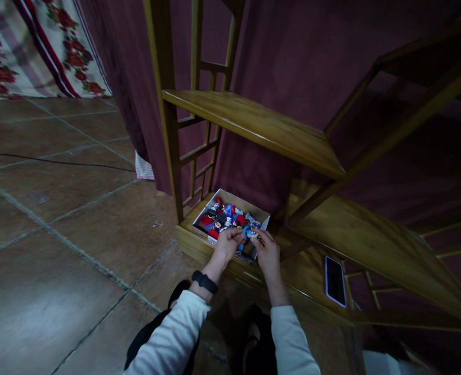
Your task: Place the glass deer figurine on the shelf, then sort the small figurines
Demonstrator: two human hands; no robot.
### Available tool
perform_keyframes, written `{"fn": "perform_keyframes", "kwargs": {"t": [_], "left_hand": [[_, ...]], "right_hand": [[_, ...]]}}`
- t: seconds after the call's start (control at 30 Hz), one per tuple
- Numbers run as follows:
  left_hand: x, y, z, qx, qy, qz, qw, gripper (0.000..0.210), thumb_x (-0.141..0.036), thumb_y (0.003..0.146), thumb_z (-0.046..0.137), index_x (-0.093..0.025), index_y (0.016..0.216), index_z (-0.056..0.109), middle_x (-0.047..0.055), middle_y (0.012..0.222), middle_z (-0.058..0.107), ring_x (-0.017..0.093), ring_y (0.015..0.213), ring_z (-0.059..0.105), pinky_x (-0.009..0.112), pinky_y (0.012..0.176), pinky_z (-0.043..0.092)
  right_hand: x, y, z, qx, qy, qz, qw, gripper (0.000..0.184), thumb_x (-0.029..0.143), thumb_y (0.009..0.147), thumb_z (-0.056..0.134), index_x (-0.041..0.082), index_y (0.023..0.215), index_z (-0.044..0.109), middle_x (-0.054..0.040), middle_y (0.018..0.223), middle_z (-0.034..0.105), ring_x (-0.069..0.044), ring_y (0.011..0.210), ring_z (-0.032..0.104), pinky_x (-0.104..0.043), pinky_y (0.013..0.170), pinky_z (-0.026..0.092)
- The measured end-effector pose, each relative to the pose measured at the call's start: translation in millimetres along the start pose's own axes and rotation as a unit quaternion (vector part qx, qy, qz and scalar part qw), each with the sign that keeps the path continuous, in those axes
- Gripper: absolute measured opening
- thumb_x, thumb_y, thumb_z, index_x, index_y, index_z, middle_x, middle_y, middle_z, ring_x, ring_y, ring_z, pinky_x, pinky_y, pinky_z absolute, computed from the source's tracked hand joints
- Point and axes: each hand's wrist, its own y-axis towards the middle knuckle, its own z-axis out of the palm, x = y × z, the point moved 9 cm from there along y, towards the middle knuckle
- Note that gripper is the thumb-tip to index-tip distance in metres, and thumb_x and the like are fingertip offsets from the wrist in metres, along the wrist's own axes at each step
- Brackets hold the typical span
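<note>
A shallow cardboard box (pixel 262 214) on the low wooden shelf holds several small colourful figurines (pixel 223 214), mostly red, black, purple and white. Over its front right part, both hands hold one small blue and white figurine (pixel 249 232). My left hand (pixel 228 245), with a dark band on the wrist, pinches it from the left. The fingers of my right hand (pixel 266 249) close on its right side. Fingertips cover part of the figurine, so its full shape is hidden.
A phone (pixel 335 281) lies on the low shelf to the right. Above the box juts a wooden shelf board (pixel 253 122), with slanting boards to its right. A dark cable (pixel 58 162) crosses the tiled floor (pixel 77 219) at left. Maroon curtain (pixel 269 67) hangs behind.
</note>
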Motion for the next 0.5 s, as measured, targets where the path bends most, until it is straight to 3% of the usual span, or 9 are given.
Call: {"fn": "perform_keyframes", "kwargs": {"t": [0.2,0.4,0.5], "left_hand": [[-0.8,-1.9,-2.0,-0.035,0.050,0.043,0.997,0.027,-0.031,0.064,0.066,-0.013,0.084,0.070,0.003,0.069,0.065,0.011,0.059,0.053,0.021,0.056,0.040],[-7.3,-2.8,-2.5,-0.077,0.091,0.076,0.990,0.023,-0.027,0.065,0.064,-0.014,0.083,0.070,0.003,0.070,0.066,0.013,0.061,0.053,0.021,0.057,0.041],[-9.8,-1.1,1.1,-0.058,0.082,0.064,0.993,0.022,-0.026,0.063,0.067,-0.014,0.081,0.069,0.002,0.067,0.065,0.012,0.060,0.055,0.020,0.056,0.043]], "right_hand": [[3.5,1.2,-2.7,-0.015,0.013,0.010,1.000,0.024,0.030,0.078,0.054,0.023,0.099,0.065,-0.0046,0.099,0.065,-0.019,0.093,0.058,-0.030,0.082,0.044],[-16.5,-1.0,1.3,-0.047,0.062,0.059,0.995,0.026,0.030,0.077,0.055,0.024,0.100,0.064,-0.0033,0.100,0.065,-0.019,0.091,0.059,-0.029,0.081,0.045],[-16.1,-3.1,2.9,-0.050,0.076,0.058,0.994,0.025,0.031,0.077,0.055,0.024,0.100,0.063,-0.0027,0.100,0.065,-0.018,0.092,0.058,-0.029,0.082,0.044]]}}
